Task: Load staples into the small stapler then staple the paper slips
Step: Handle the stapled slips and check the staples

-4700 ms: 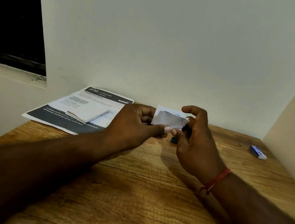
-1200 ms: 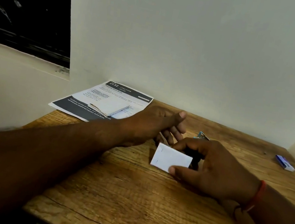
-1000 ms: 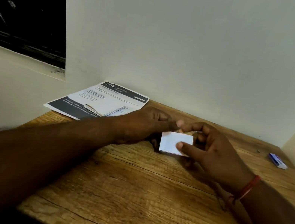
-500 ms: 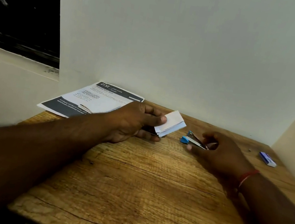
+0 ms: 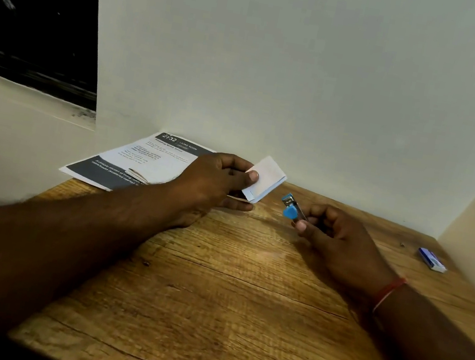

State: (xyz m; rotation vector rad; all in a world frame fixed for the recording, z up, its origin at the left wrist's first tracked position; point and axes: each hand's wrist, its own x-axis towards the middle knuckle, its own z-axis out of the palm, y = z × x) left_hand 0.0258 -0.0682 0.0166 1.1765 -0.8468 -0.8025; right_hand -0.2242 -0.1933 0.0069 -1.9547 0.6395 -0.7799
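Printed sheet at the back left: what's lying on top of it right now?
On the printed sheet lies a small stack of paper slips, partly hidden. The left hand, holding folded slips, covers the sheet's right edge, so anything there is hidden.

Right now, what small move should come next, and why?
Probably bring the slips in the left hand to the stapler in the right hand: its open blue mouth points toward them, but a gap remains.
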